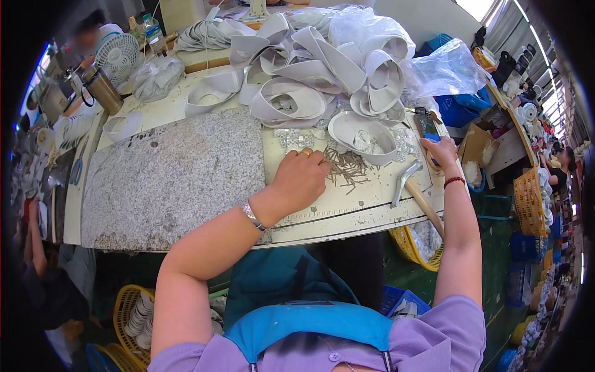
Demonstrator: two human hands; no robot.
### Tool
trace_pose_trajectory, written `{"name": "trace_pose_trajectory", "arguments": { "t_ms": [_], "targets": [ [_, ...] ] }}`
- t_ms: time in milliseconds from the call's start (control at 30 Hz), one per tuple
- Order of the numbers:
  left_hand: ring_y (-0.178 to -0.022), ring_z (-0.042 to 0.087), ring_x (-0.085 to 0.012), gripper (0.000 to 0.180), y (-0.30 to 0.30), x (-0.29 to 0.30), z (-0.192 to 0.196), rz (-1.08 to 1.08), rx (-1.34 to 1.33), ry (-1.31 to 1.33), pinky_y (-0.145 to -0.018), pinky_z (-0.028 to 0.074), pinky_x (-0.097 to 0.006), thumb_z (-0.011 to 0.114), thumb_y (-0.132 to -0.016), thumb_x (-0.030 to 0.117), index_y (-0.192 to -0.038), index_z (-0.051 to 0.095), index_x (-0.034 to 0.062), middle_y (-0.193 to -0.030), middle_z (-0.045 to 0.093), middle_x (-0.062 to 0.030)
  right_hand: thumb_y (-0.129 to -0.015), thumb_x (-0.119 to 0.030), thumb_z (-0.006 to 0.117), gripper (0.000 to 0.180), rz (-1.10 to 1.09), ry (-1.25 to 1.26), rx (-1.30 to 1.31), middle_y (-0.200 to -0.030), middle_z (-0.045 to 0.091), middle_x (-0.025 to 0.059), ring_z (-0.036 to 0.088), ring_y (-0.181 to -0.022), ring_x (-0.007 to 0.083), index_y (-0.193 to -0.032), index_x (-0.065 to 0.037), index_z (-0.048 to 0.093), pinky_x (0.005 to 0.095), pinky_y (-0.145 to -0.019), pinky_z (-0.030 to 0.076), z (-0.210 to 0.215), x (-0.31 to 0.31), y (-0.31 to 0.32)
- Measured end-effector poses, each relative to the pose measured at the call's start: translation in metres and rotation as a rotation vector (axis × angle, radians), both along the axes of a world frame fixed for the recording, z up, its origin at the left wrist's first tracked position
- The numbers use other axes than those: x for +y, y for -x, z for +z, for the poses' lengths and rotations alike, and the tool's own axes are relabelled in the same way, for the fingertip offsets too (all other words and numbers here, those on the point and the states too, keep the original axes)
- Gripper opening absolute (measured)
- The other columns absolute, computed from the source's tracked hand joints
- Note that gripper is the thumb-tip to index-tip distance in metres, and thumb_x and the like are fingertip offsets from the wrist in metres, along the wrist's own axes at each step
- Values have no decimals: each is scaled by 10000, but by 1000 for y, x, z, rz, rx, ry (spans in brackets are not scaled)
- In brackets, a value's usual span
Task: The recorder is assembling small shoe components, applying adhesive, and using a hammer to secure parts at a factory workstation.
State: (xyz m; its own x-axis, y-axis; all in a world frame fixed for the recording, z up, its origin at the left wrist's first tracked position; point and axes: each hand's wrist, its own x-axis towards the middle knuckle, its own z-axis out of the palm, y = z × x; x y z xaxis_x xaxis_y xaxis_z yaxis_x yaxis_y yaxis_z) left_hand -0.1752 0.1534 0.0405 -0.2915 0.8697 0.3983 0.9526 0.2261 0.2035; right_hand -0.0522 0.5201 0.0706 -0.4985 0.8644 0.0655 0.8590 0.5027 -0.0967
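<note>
One bare left hand (pixel 296 181) lies over the surface (pixel 297 232) just right of the speckled grey slab (pixel 176 177), its fingers curled, with a ring (pixel 307 153) on one of them and a silver bracelet (pixel 251 214) at the wrist. Its fingertips reach the edge of a loose pile of thin brown nail-like pieces (pixel 348 167), which is spread to the right of the slab; whether they pinch any cannot be told. The right hand (pixel 442 154), well apart from the left, is farther right of the slab, with a red beaded bracelet (pixel 454 180) at its wrist. It is at the near end of a flat, blue-faced, phone-like device (pixel 427 126); whether it grips it cannot be told.

Between the slab and the right forearm is a hammer with a curved metal head (pixel 403 184) and a wooden handle (pixel 425 209). Beyond and to the right of the slab, a large heap of white curved bands (pixel 328 62) is piled up, with clear plastic bags (pixel 443 69) at its right. A white oval band (pixel 362 137) holding small clear pieces (pixel 367 141) is at the near side of that heap, to the slab's right. Left of the slab is a pair of blue-handled scissors (pixel 76 171); beyond its far left corner are a brown flask (pixel 104 92) and a white fan (pixel 118 54).
</note>
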Motion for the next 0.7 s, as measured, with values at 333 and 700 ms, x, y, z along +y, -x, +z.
{"name": "trace_pose_trajectory", "arguments": {
  "t_ms": [333,700],
  "targets": [
    [-852,538,-247,250,9,1,1,31,-34,-22,-734,418,-376,584,-693,102,-933,637,53,-843,552,-79,-712,-484,654,609,267,-291,297,-1147,545,168,510,-1077,336,-1134,-52,575,417,-922,393,7,-29,-4],
    [-895,559,-224,292,16,-2,6,44,-248,-210,-737,446,-331,612,-757,183,-1025,625,70,-933,592,-80,-715,-101,675,167,1233,-147,392,-1041,567,79,480,-1035,291,-851,-21,618,390,-865,383,28,-155,-1]
  ]
}}
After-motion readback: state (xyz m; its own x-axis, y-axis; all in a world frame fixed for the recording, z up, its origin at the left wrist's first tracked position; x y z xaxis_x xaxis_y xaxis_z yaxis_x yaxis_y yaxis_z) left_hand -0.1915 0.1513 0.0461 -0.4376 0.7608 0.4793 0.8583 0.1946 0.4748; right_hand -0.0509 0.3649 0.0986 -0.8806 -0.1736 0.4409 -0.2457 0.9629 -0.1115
